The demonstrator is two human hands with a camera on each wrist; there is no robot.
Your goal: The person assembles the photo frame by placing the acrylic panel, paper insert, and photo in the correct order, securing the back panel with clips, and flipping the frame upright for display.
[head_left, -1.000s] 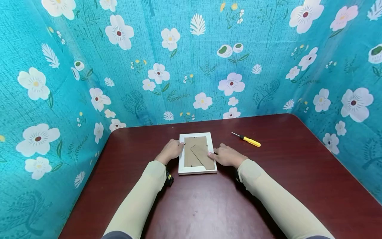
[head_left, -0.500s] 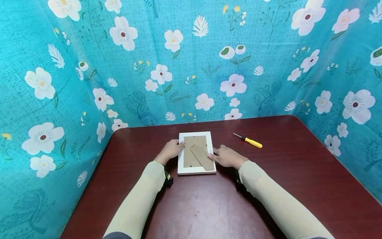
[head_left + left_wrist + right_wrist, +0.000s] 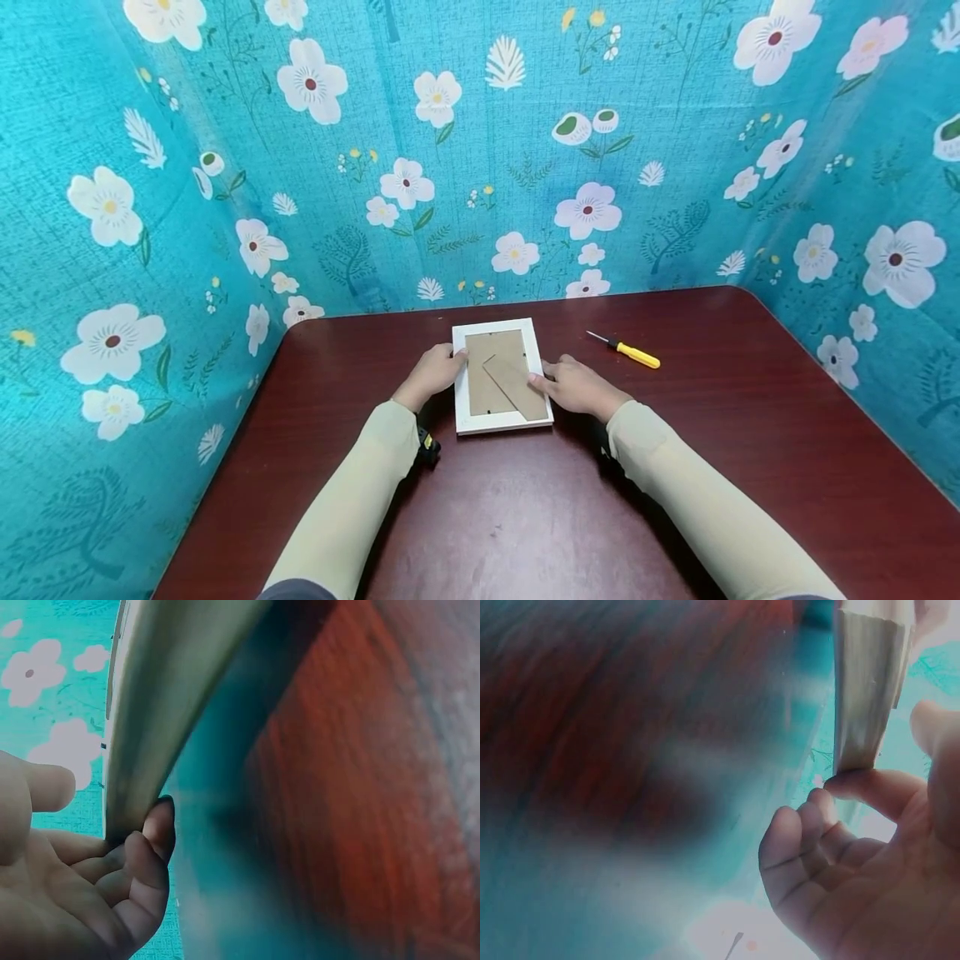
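Observation:
A white picture frame (image 3: pixel 463 404) lies back side up between both hands in the head view, with a brown backing board (image 3: pixel 483 396) and a brown stand flap (image 3: pixel 519 385). My left hand (image 3: pixel 430 372) grips its left side, thumb at the top edge and fingertips under it. On the opposite side my right hand (image 3: pixel 577 386) holds the frame, thumb over the border and index finger against the edge. Both wrist views show the frame's thick side edge (image 3: pixel 161 712) and the frame raised off the table. Its front is hidden.
A screwdriver (image 3: pixel 633 353) with a yellow handle lies on the dark red table (image 3: pixel 495 517), to the right of the right hand. Blue flowered cloth (image 3: pixel 465 250) hangs behind the table and along both sides.
The frame has shifted slightly right and away, and turned a little counterclockwise. Both hands have moved with it and keep their hold. The screwdriver has stayed in place.

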